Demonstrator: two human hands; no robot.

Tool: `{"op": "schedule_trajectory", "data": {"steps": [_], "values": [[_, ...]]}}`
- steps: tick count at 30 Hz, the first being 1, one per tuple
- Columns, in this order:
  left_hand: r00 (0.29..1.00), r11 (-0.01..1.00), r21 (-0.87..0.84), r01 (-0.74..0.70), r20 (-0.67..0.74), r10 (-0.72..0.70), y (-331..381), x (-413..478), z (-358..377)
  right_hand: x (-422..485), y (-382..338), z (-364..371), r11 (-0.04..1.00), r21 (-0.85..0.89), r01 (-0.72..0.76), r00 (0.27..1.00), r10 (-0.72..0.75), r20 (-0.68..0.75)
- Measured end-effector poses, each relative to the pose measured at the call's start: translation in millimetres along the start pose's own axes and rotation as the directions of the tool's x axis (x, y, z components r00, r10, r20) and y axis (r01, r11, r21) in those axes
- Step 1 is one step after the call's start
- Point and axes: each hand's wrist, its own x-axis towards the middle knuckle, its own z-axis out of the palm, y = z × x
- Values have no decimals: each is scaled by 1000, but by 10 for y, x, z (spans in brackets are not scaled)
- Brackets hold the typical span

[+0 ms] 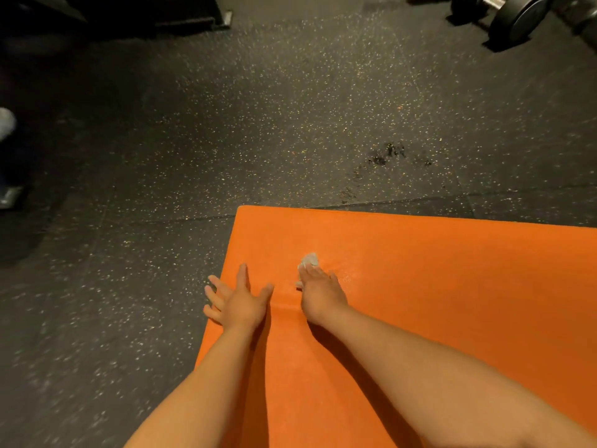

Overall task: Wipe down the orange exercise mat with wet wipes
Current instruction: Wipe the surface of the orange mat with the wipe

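Fingers (243,274) splayed, left hand (239,302) rests on mat (420,286); right hand (319,291) presses wipe (309,259).

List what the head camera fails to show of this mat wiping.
- Wet wipe: mostly under the right hand, head view; shape unclear.
- Orange mat: cut off by the right and bottom edges.
- Dumbbell: cut by the top edge.
- Pale shapes at far left: dark, blurred.

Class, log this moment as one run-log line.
left hand: spread flat at orange mat edge | right hand: pressing wet wipe onto mat | stage: wiping
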Motion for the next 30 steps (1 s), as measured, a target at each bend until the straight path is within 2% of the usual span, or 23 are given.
{"op": "schedule_trajectory", "data": {"steps": [3,8,12,14,19,23,26,30], "values": [[999,999,-41,-29,45,31,-113,23,-162,-186,-102,9,985,151,80,995,-71,-67],[989,984,-124,-127,-94,116,-246,-148,-455,-374,-261,-88,913,361,191,972,-124,-201],[944,903,-297,-310,-207,256,-236,-521,-777,-566,-529,-298,759,634,151,975,-10,-220],[904,868,-287,-405,-269,333,-264,-750,-912,-693,-670,-424,742,653,151,969,21,-247],[826,827,-179,-534,-320,464,-259,-1374,-1191,-1206,-889,-753,761,582,287,923,-58,-380],[812,806,-182,-564,-302,500,-135,-2002,-1423,-1744,-857,-1062,716,635,288,910,1,-414],[788,784,-192,-590,-347,509,-13,-2448,-1593,-2100,-790,-1352,701,634,327,885,8,-465],[744,761,-120,-638,-354,567,134,-2849,-1716,-2405,-725,-1718,690,632,353,848,50,-528]]}}
